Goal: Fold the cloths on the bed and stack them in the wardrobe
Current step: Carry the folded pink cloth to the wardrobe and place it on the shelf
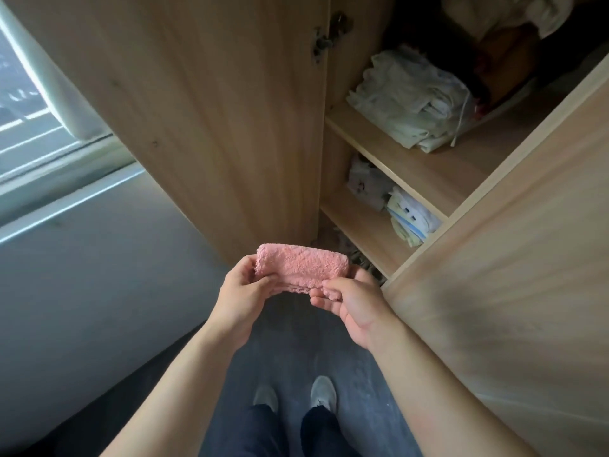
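While both hands grip it, the cloth (290,267), pink and fluffy, is held in the air as a small folded oblong, low before the open wardrobe (333,150) and not yet on any shelf. The left hand (240,286) closes on the cloth's left end, thumb on the near face and fingers curled behind. The right hand (351,303) pinches the lower right edge between thumb and forefinger, its other fingers lying under the fold. Both forearms are bare.

Beyond the hands, the door (197,110) stands swung open to the left, with a metal hinge (326,37) near its top edge. Inside, the upper shelf (445,166) carries a stack (408,100) of pale folded fabric. Darker items lie behind it, too dim to identify. The lower shelf (365,225) holds more folded pieces (407,216), white with blue and yellow edges. A wooden panel (510,275) fills the right side of the view.

Below the hands, two grey shoes (324,392) and dark trouser legs stand on a dark grey floor (290,341). At the far left is a window (29,103) with a pale curtain (49,77) at its edge.
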Demonstrator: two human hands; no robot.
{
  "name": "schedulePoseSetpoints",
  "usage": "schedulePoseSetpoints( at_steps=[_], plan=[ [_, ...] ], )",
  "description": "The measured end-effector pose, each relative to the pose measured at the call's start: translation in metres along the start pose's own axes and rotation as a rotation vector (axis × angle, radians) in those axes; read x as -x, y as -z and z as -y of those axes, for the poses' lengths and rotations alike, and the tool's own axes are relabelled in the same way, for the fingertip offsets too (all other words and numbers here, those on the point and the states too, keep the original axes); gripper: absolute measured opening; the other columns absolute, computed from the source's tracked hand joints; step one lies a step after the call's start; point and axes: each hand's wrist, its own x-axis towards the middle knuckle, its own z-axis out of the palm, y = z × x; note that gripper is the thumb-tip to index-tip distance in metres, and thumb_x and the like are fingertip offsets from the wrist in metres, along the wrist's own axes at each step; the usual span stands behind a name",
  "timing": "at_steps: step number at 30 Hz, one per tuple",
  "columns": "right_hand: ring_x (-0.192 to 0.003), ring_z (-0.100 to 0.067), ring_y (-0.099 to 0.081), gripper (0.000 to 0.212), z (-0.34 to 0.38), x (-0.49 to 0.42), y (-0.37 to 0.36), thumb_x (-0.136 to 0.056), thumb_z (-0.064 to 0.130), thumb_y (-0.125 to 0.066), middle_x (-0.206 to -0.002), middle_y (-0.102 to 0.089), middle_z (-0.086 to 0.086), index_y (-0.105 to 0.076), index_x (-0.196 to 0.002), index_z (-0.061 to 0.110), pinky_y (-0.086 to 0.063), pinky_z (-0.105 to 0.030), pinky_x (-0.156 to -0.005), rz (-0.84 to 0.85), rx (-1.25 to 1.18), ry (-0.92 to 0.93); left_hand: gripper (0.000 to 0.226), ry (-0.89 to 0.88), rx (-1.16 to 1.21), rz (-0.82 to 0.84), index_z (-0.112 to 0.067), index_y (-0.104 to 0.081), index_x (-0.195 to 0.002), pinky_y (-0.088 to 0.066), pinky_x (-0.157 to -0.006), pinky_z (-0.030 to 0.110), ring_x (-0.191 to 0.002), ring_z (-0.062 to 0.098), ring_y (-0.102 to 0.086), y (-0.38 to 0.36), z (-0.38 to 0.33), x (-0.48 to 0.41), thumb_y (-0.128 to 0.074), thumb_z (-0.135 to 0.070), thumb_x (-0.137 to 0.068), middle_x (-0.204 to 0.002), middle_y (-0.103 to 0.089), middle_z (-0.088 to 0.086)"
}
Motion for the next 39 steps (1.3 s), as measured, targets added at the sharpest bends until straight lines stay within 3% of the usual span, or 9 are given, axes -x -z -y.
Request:
schedulePoseSetpoints(
  at_steps=[9, 12, 21, 26, 29, 33, 35, 37, 39],
  plan=[
    [-0.092, -0.032, -0.076, 0.033, 0.020, -0.052, -0.022, -0.097, -0.004, -0.053, -0.115, -0.070, -0.021, -0.052, -0.129, 0.005, -0.063, -0.047, -0.079, -0.154, -0.012, 0.021, 0.028, 0.036, -0.072, 0.171, -0.006, -0.064, -0.117, -0.060, -0.094, 0.045, -0.094, 0.035, -0.077, -0.005, -0.023, -0.105, -0.054, 0.012, -0.097, -0.102, -0.077, 0.020],
    [-0.094, -0.029, -0.077, 0.035, 0.028, -0.065, -0.031, -0.098, -0.001, -0.054, -0.117, -0.070, -0.017, -0.048, -0.131, 0.010, -0.063, -0.047, -0.080, -0.191, -0.003, 0.045, 0.027, 0.020, -0.131, 0.188, -0.007, -0.064, -0.111, -0.059, -0.096, 0.050, -0.100, 0.036, -0.075, -0.004, -0.033, -0.137, -0.068, -0.007, -0.085, -0.109, -0.075, 0.021],
    [-0.097, -0.025, -0.071, 0.022, 0.029, -0.141, -0.016, -0.093, 0.002, -0.066, -0.110, -0.067, -0.007, -0.054, -0.110, 0.011, -0.061, -0.054, -0.084, -0.379, -0.091, 0.053, 0.044, -0.056, -0.355, 0.297, -0.011, -0.069, -0.123, -0.063, -0.085, 0.033, -0.101, 0.024, -0.075, -0.033, -0.019, -0.237, -0.074, -0.025, -0.082, -0.110, -0.077, 0.008],
    [-0.104, -0.021, -0.065, 0.025, 0.008, -0.203, 0.017, -0.090, 0.007, -0.072, -0.113, -0.067, -0.006, -0.058, -0.110, 0.012, -0.061, -0.049, -0.088, -0.460, -0.077, 0.043, 0.030, 0.004, -0.283, 0.279, -0.004, -0.064, -0.128, -0.060, -0.077, 0.021, -0.101, 0.022, -0.072, -0.066, 0.027, -0.289, -0.062, -0.001, -0.098, -0.117, -0.073, 0.015],
    [-0.099, -0.018, -0.063, 0.022, -0.004, -0.240, 0.036, -0.090, 0.009, -0.073, -0.107, -0.066, -0.003, -0.059, -0.107, 0.012, -0.063, -0.047, -0.084, -0.487, -0.075, 0.035, 0.028, -0.002, -0.273, 0.266, -0.004, -0.065, -0.127, -0.057, -0.072, 0.019, -0.096, 0.020, -0.071, -0.082, 0.059, -0.322, -0.060, -0.001, -0.099, -0.116, -0.072, 0.017],
    [-0.093, -0.015, -0.062, 0.022, -0.026, -0.288, 0.060, -0.091, 0.017, -0.072, -0.094, -0.066, 0.004, -0.063, -0.112, 0.015, -0.058, -0.035, -0.072, -0.524, -0.035, 0.014, 0.027, 0.011, -0.268, 0.236, -0.002, -0.066, -0.123, -0.058, -0.070, 0.023, -0.084, 0.019, -0.070, -0.104, 0.099, -0.364, -0.059, 0.002, -0.098, -0.108, -0.070, 0.017],
    [-0.091, -0.013, -0.063, 0.021, -0.034, -0.309, 0.070, -0.091, 0.019, -0.072, -0.094, -0.068, 0.005, -0.064, -0.111, 0.017, -0.053, -0.031, -0.069, -0.533, -0.004, 0.006, 0.029, 0.065, -0.200, 0.230, -0.001, -0.066, -0.124, -0.061, -0.075, 0.029, -0.093, 0.026, -0.069, -0.115, 0.118, -0.385, -0.059, 0.005, -0.097, -0.115, -0.069, 0.022],
    [-0.088, -0.012, -0.063, 0.018, -0.041, -0.332, 0.081, -0.090, 0.019, -0.073, -0.094, -0.069, 0.005, -0.065, -0.106, 0.019, -0.049, -0.027, -0.066, -0.544, 0.023, 0.008, 0.034, 0.086, -0.147, 0.248, 0.000, -0.065, -0.123, -0.062, -0.079, 0.032, -0.096, 0.030, -0.069, -0.124, 0.134, -0.404, -0.069, -0.005, -0.089, -0.116, -0.068, 0.025],
    [-0.084, -0.014, -0.065, 0.014, -0.048, -0.356, 0.089, -0.087, 0.017, -0.076, -0.088, -0.071, 0.004, -0.068, -0.096, 0.023, -0.050, -0.028, -0.065, -0.564, 0.010, 0.024, 0.051, 0.074, -0.159, 0.245, -0.001, -0.068, -0.110, -0.061, -0.067, 0.028, -0.078, 0.024, -0.069, -0.132, 0.149, -0.423, -0.077, -0.030, -0.068, -0.097, -0.067, 0.021]
  ],
)
